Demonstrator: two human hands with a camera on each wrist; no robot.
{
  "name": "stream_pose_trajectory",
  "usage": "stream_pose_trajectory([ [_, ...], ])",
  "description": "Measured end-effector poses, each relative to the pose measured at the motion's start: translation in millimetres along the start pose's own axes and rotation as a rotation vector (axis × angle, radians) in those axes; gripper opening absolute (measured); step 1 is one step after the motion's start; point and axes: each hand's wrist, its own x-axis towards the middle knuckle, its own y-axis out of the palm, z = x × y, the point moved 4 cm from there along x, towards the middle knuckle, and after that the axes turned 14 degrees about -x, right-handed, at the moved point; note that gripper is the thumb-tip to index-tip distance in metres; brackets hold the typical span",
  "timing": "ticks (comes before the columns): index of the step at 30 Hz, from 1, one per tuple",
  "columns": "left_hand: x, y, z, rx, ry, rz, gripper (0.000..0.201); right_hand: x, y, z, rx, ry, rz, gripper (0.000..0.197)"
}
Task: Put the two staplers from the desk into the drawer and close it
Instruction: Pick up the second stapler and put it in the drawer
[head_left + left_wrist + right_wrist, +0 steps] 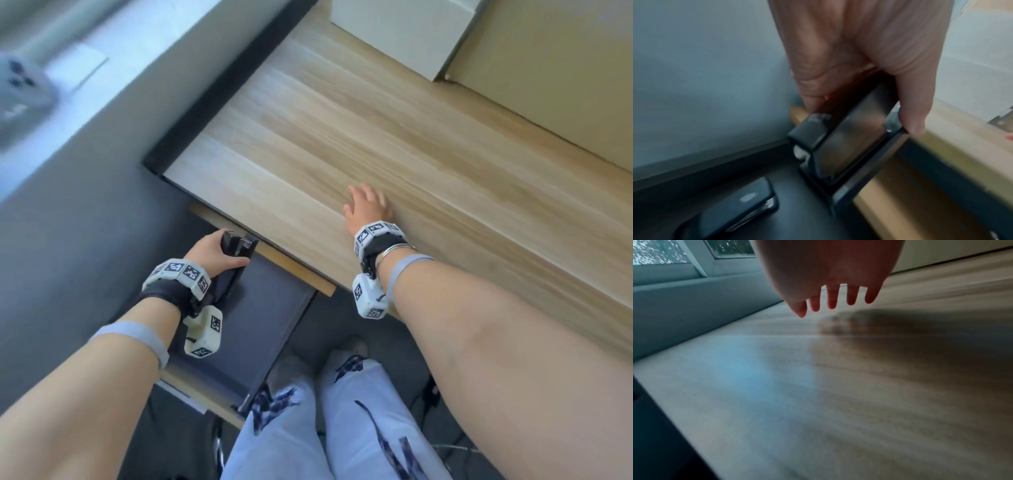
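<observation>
My left hand (226, 251) grips a black stapler (239, 244) just above the far left corner of the open drawer (274, 308). In the left wrist view the thumb and fingers (813, 104) pinch this stapler (838, 154) by its sides, tilted nose down. A second black stapler (735, 207) lies flat on the dark drawer floor (807, 219), near the left wall. My right hand (366, 204) rests open on the wooden desk (342, 120), holding nothing. Its fingers (832, 300) are straight and spread above the desktop (818, 386).
A white box (404, 31) and a beige panel (548, 85) stand at the desk's far side. A window sill (51, 68) runs along the left. My legs and shoes (325, 411) are beside the drawer, with cables (428, 394) on the dark floor.
</observation>
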Motion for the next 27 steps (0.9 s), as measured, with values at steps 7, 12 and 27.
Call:
stream_pose_trajectory([
  [7, 11.7, 36.3, 72.3, 0.079, -0.154, 0.020, 0.044, -6.8, 31.5, -3.1, -0.097, 0.050, -0.005, 0.055],
  [12, 36.6, 79.0, 116.6, 0.234, -0.278, 0.044, 0.030, -5.9, 39.9, -6.6, -0.146, 0.054, -0.078, 0.055],
  [27, 93.6, 143.3, 157.3, 0.289, -0.359, 0.131, 0.055, -5.0, 46.8, -5.4, -0.216, 0.073, -0.200, 0.056],
])
